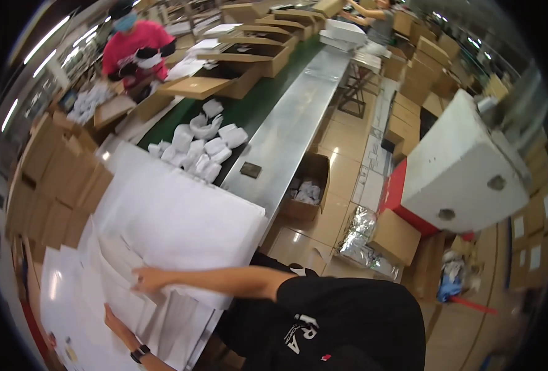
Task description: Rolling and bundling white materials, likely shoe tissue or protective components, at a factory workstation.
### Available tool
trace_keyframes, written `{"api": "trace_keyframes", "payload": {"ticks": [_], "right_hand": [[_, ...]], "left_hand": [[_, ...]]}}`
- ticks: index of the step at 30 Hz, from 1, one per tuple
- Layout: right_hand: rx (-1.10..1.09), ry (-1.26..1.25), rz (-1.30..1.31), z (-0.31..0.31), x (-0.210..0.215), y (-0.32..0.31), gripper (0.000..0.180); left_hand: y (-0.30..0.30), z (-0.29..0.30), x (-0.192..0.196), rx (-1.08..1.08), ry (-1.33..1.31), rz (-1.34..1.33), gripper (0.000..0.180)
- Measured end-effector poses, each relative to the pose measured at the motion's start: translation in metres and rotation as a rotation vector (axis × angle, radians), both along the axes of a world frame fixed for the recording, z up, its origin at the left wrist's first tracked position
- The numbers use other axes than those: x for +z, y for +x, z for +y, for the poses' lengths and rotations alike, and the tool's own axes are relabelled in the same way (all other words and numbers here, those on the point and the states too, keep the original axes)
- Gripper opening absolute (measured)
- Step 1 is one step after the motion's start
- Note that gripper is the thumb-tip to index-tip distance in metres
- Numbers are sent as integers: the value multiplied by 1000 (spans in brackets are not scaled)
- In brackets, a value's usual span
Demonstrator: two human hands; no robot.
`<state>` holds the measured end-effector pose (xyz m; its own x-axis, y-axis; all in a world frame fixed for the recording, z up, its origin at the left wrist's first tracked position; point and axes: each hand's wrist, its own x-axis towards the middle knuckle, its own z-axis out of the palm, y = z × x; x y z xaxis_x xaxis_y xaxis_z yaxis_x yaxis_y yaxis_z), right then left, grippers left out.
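Observation:
A layered pile of white paper sheets lies at the lower left of a white-covered worktable. My right hand reaches across from the right, its fingers closed at a raised sheet. Nearer to me, my left hand, with a dark watch on the wrist, rests edge-on against the lower part of the same sheets. Its visible finger is straight; the others are partly hidden by paper. Sheets on the left stand up loosely and curve.
Bundled white pieces heap on a green conveyor with a metal rim. Open cartons line it. Brown cartons stack at left. A white foam box stands at right. Across the conveyor works a person in pink.

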<state>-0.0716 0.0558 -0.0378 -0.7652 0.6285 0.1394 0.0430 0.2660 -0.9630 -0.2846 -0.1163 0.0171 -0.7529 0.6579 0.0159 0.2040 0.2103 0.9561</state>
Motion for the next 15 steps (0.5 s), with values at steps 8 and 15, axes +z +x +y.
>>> {"api": "trace_keyframes", "payload": {"ticks": [8,15], "right_hand": [[-47,-565,137,-28,1,-27,79],[-166,288,-140,-31,-4,-30,81]], "left_hand": [[3,-5,-9,92,-46,341,53],[-69,-88,84,476,93,965,39]]}}
